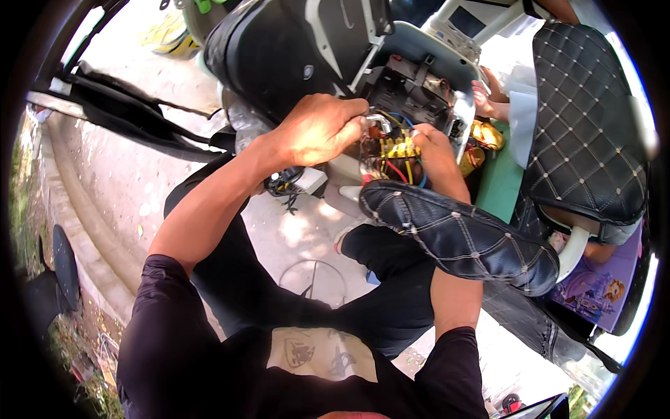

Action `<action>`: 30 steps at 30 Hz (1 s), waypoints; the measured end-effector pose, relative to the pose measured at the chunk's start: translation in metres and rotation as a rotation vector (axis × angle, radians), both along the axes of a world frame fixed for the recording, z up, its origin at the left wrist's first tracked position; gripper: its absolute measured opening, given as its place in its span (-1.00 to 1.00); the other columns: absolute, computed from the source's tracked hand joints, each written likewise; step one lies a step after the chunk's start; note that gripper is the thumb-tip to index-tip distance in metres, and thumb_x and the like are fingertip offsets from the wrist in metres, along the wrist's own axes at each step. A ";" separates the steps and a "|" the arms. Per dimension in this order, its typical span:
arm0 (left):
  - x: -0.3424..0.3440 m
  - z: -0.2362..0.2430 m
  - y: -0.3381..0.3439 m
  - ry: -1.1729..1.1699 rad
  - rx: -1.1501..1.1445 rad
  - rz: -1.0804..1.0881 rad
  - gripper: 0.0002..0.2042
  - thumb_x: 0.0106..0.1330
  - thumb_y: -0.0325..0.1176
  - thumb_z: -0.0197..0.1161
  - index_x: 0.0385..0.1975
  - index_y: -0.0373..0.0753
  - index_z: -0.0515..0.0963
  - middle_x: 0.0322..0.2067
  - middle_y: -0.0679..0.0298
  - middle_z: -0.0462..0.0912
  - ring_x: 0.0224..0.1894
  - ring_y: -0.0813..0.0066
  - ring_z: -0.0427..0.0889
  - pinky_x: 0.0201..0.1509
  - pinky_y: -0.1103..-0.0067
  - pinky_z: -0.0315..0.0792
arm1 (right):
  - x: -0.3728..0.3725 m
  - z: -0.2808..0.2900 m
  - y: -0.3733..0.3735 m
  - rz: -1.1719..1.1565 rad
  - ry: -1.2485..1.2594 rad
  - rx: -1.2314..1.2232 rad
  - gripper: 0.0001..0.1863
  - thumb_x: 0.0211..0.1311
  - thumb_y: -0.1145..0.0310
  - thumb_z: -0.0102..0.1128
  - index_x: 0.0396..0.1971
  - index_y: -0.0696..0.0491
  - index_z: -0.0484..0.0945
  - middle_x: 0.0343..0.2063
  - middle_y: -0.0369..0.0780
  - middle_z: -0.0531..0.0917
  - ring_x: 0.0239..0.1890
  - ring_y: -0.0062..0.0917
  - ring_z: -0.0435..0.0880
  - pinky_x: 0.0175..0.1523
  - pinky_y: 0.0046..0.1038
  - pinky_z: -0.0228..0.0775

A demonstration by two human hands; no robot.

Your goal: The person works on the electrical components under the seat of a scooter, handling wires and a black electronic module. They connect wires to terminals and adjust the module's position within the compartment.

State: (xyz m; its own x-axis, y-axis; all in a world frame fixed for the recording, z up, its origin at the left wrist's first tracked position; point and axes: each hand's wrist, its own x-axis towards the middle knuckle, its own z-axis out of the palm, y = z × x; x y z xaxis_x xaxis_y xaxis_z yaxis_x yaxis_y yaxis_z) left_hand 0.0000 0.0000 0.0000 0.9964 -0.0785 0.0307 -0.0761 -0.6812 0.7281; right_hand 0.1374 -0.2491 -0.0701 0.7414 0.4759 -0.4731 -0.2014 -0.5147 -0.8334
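My left hand [322,130] is closed in a pinch beside the open compartment of a vehicle. What its fingertips hold is hidden; a shiny silver piece [380,123] shows right beside them. Opposite it, my right hand [441,159] curls its thumb and fingers against a cluster of yellow-sleeved wires [398,147]. Red, yellow and blue wires hang below that cluster. Behind both hands lies the grey-rimmed compartment [460,77], with a black battery-like block [408,87] inside. A black seat [279,63] is tipped up at its left. My right forearm passes beneath a quilted black armrest [464,234].
A quilted black backrest [590,119] stands at the right, above a purple printed panel [600,286]. Another person's hand [486,101] rests near the compartment's right rim. A small white box with black cables [307,181] sits below my left wrist. A yellow bag [169,35] lies far left.
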 end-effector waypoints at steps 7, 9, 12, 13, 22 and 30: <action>-0.084 -0.035 0.041 0.615 -0.393 -0.069 -0.69 0.45 -0.24 0.13 -0.41 -0.39 0.53 -0.60 0.32 0.44 -0.49 0.50 0.44 -0.34 0.46 0.36 | 0.008 -0.021 -0.017 0.029 -0.184 0.121 -0.68 0.54 0.26 0.22 -0.06 0.25 0.67 -0.32 -0.38 0.67 -0.25 -0.71 0.52 -0.06 -0.57 0.38; -0.109 -0.070 0.044 0.721 -0.436 -0.129 -0.69 0.46 -0.24 0.13 -0.40 -0.38 0.58 -0.62 0.30 0.54 -0.53 0.48 0.54 -0.37 0.44 0.43 | 0.014 -0.031 -0.020 0.055 -0.217 0.174 -0.69 0.54 0.27 0.23 -0.05 0.26 0.66 -0.30 -0.36 0.69 -0.27 -0.72 0.55 -0.08 -0.60 0.41; -0.145 -0.143 0.044 0.797 -0.395 0.132 -0.68 0.47 -0.24 0.14 -0.38 -0.39 0.63 -0.58 0.23 0.67 -0.51 0.42 0.69 -0.37 0.40 0.55 | 0.008 -0.017 -0.009 0.038 -0.119 0.153 -0.74 0.55 0.30 0.22 -0.06 0.22 0.65 -0.29 -0.35 0.72 -0.32 -0.73 0.61 -0.19 -0.61 0.46; -0.149 -0.183 0.043 0.800 -0.189 0.170 -0.69 0.47 -0.25 0.14 -0.37 -0.39 0.65 -0.55 0.16 0.72 -0.47 0.32 0.75 -0.33 0.35 0.60 | 0.007 -0.008 -0.008 0.023 -0.091 0.143 -0.75 0.55 0.31 0.21 -0.06 0.21 0.64 -0.29 -0.34 0.73 -0.33 -0.74 0.62 -0.23 -0.61 0.47; -0.145 -0.276 0.052 0.467 0.358 0.470 -0.76 0.39 -0.28 0.27 -0.25 -0.39 0.68 -0.23 -0.20 0.78 -0.07 -0.20 0.79 0.09 0.08 0.62 | 0.009 -0.017 -0.017 0.003 -0.084 0.141 -0.76 0.53 0.31 0.25 -0.03 0.17 0.65 -0.32 -0.36 0.71 -0.32 -0.74 0.63 -0.25 -0.61 0.46; -0.064 -0.023 0.002 -0.040 -0.133 0.093 -0.87 0.46 -0.47 0.30 -0.12 -0.37 0.67 -0.39 0.01 0.70 -0.37 -0.02 0.67 -0.23 0.31 0.54 | 0.003 -0.013 -0.005 0.031 -0.255 0.043 -0.63 0.44 0.25 0.28 -0.04 0.29 0.69 -0.29 -0.22 0.77 -0.24 -0.60 0.67 -0.10 -0.49 0.49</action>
State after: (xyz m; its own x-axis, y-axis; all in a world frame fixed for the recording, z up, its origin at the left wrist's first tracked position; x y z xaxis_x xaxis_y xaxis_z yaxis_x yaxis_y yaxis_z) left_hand -0.0638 0.0017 -0.0229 0.9970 0.0213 0.0742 -0.0478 -0.5846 0.8099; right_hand 0.1407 -0.2542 -0.0830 0.8191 0.5156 -0.2513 0.0333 -0.4801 -0.8766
